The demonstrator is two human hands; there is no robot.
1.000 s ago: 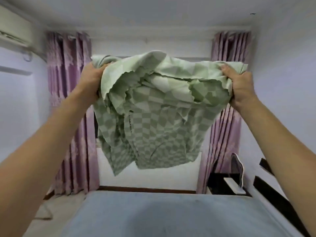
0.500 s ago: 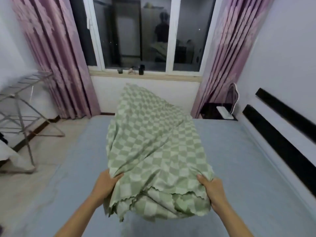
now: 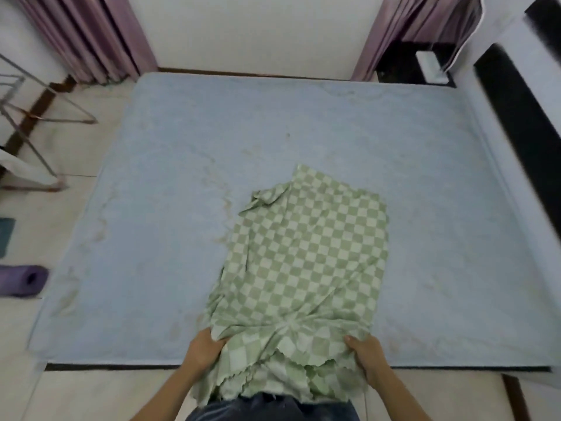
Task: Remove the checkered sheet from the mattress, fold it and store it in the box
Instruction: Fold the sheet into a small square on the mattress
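Note:
The green-and-white checkered sheet (image 3: 306,256) lies folded into a long strip on the bare light-blue mattress (image 3: 170,183), its far end rumpled and its near end hanging over the mattress's front edge. My left hand (image 3: 204,349) grips the sheet's near left corner. My right hand (image 3: 365,355) grips the near right corner. No box is in view.
A metal drying rack (image 3: 33,123) stands on the floor at the left. A rolled purple mat (image 3: 22,281) lies beside the mattress's left edge. Purple curtains (image 3: 91,34) hang at the back wall. A dark headboard (image 3: 516,107) runs along the right, with a dark side table (image 3: 406,68) at the far right corner.
The sheet was held up high a second ago; both hands swung it down and laid it flat on the mattress. The view has tilted down from the window to the bed.

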